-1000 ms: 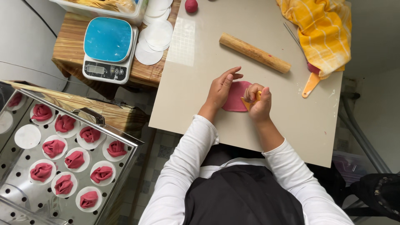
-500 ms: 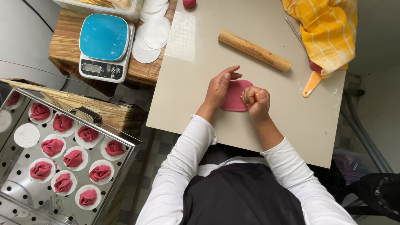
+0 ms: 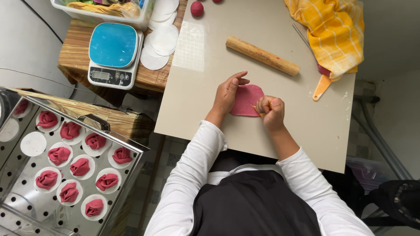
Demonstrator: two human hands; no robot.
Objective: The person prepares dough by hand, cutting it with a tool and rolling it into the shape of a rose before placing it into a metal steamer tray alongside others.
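Note:
A flat pink dough disc (image 3: 247,99) lies on the beige work board (image 3: 271,48). My left hand (image 3: 227,94) presses on the disc's left edge with the fingers spread. My right hand (image 3: 271,111) is closed around a small orange tool whose tip meets the disc's lower right edge. Most of the tool is hidden inside the fist.
A wooden rolling pin (image 3: 262,55), a pink dough ball (image 3: 197,8), a yellow cloth (image 3: 334,32) and an orange scraper (image 3: 321,86) lie on the board. At left stand a blue scale (image 3: 113,52), white paper rounds (image 3: 159,41) and a perforated steel tray (image 3: 26,205) of shaped pink dumplings.
My right hand has shifted slightly along the disc's right edge with the tool. The left hand stays on the dough.

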